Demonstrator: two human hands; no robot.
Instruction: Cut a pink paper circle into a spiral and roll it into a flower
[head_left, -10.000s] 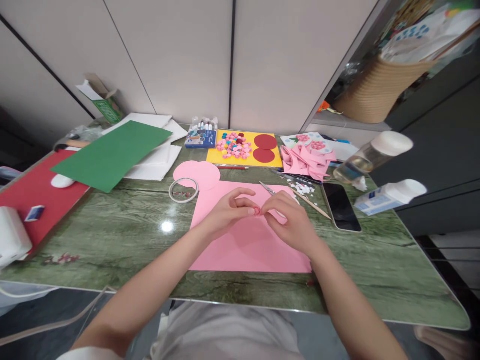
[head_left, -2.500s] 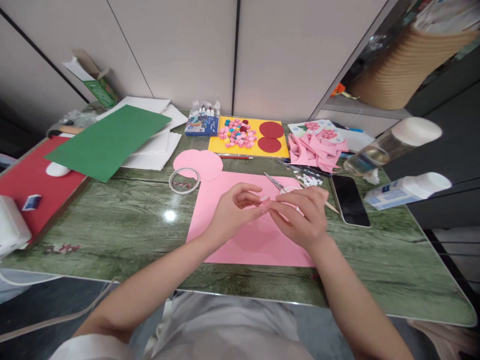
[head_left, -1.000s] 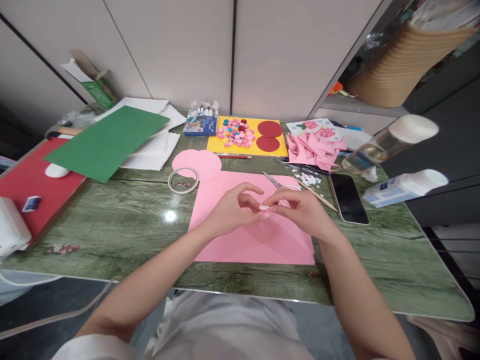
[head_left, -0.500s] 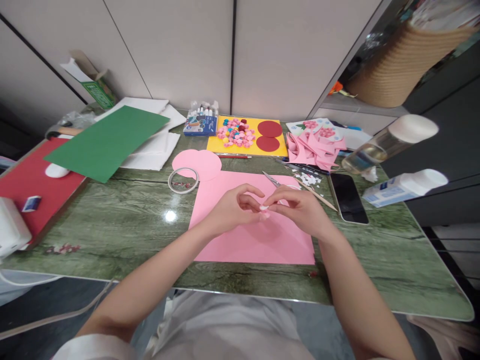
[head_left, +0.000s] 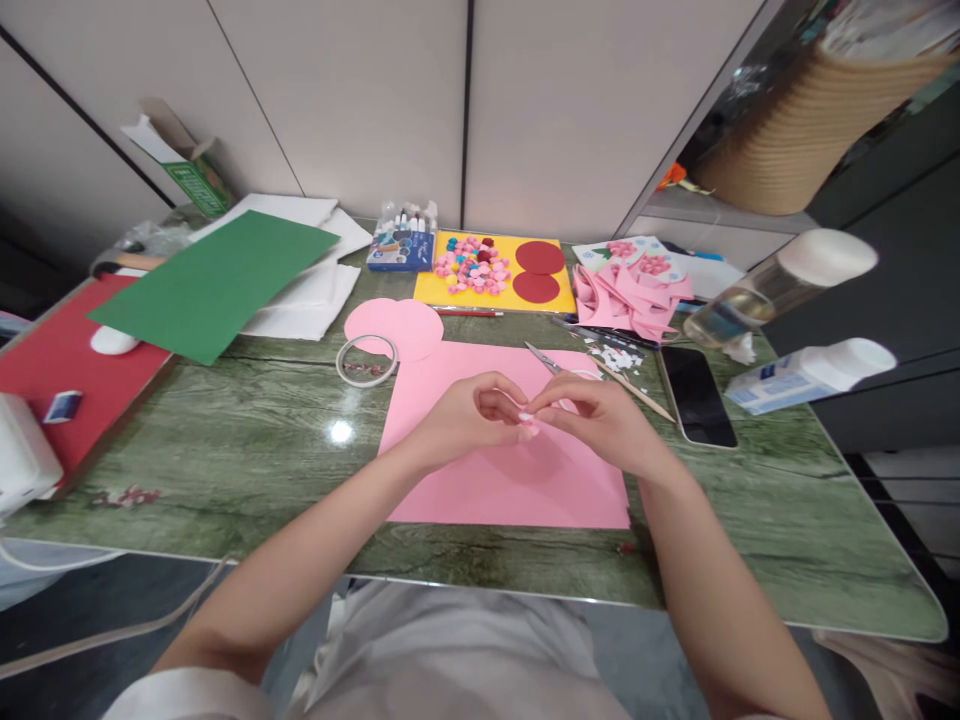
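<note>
Over a sheet of pink paper, my left hand and my right hand meet fingertip to fingertip. Between them they pinch a small pink and white paper piece; the fingers hide most of it. My left fingers curl round with the thumb below, and my right thumb and forefinger press on the piece from the other side. Scissors lie just beyond my right hand, partly covered by it. Pink paper circles overlap the sheet's far left corner, beside a roll of tape.
Small coloured paper pieces and two dark red circles lie on yellow paper. Pink scraps, white bits, a wooden stick, a phone and bottles are at right. Green paper lies left.
My fingers have shifted very slightly around the small piece, and less of it shows now. Everything else on the table stays where it was.
</note>
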